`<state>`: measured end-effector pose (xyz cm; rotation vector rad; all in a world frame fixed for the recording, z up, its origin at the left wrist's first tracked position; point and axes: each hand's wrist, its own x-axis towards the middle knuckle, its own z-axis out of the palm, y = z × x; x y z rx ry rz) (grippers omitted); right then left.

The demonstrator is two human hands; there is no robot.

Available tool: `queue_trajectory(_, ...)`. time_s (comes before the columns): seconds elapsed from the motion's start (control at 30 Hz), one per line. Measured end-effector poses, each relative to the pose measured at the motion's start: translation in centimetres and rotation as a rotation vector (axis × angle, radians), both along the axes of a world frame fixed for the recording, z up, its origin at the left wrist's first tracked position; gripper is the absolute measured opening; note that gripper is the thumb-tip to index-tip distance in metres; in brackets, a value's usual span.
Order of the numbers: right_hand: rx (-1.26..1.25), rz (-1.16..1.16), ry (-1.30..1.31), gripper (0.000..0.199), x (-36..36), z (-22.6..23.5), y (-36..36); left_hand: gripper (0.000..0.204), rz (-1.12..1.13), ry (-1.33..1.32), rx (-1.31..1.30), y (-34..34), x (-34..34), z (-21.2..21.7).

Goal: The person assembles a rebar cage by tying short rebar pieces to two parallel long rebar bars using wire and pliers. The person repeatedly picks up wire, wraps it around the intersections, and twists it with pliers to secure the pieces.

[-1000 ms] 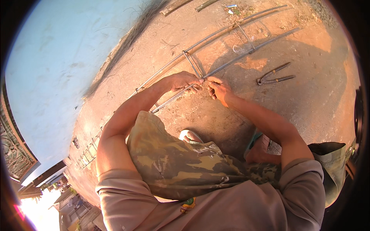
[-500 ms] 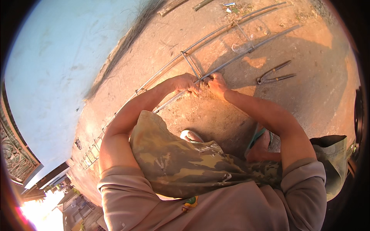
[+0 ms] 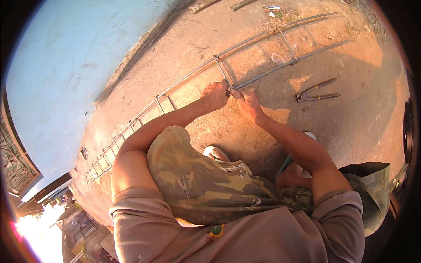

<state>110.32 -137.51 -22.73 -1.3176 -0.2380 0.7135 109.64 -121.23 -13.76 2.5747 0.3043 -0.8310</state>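
Observation:
A long rebar frame (image 3: 280, 65) of two parallel steel bars joined by bent stirrups lies on the dirt ground. My left hand (image 3: 215, 94) is closed in a fist around the near bar, right where a stirrup (image 3: 222, 72) crosses it. My right hand (image 3: 250, 105) is just to the right, its fingertips pinched on the same joint. What the fingers pinch is too small to tell. Both forearms reach forward over my knees, which are covered by paint-stained camouflage trousers.
Steel pincers (image 3: 318, 91) lie on the dirt to the right of my hands. A pale wall (image 3: 66, 65) runs along the left of the ground. My sandalled foot (image 3: 215, 153) is planted below the hands. Litter and sticks (image 3: 272, 8) lie at the far end.
Both hands stay at the same stirrup joint, shifting only slightly as they work it. The frame and the pincers have not moved.

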Motion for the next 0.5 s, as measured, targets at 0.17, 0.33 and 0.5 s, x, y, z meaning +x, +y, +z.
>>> queue_trajectory(0.17,-0.442,0.153,-0.222,0.042,1.4,4.6,-0.1,0.05,0.451,0.32,-0.741,5.1,0.9,0.8)
queue_trajectory(0.33,-0.482,0.158,-0.278,0.042,2.1,4.5,0.1,0.063,0.304,0.497,-0.534,7.3,3.1,0.6)
queue_trajectory(0.5,-0.41,0.057,-0.475,0.041,0.7,4.0,1.6,0.061,0.334,0.679,-0.601,8.2,-0.5,-0.4)
